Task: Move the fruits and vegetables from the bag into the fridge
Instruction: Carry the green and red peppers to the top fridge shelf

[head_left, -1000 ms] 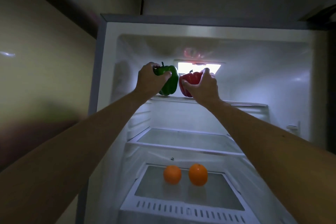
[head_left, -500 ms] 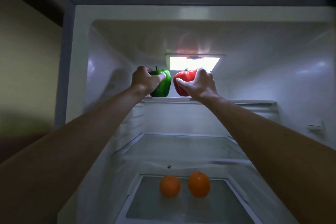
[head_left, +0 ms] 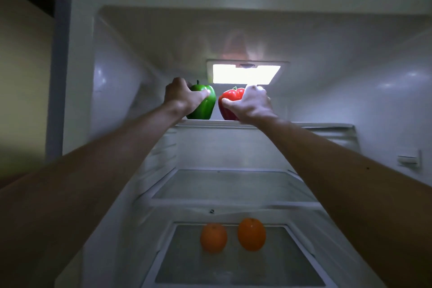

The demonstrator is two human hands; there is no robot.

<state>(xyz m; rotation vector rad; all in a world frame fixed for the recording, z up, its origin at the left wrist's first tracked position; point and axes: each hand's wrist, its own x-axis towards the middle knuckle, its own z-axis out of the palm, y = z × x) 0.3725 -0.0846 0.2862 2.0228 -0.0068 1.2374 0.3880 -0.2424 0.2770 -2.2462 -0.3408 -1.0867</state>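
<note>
The fridge stands open in front of me. My left hand (head_left: 183, 97) grips a green bell pepper (head_left: 205, 106) that stands on the top shelf (head_left: 315, 125). Beside it, my right hand (head_left: 251, 104) grips a red bell pepper (head_left: 230, 103), also down on the top shelf. A small gap separates the two peppers, under the lit fridge lamp (head_left: 245, 74). Two oranges (head_left: 213, 237) (head_left: 251, 234) lie side by side on the glass cover low in the fridge. The bag is out of view.
A bare glass middle shelf (head_left: 233, 184) lies between the top shelf and the oranges. The fridge's side walls (head_left: 112, 91) close in left and right. A small control knob (head_left: 409, 160) sits on the right wall. A beige wall (head_left: 23, 77) lies left of the fridge.
Both hands have carried the peppers deeper in and onto the top shelf, and the peppers now stand further apart. The view has come closer to the fridge.
</note>
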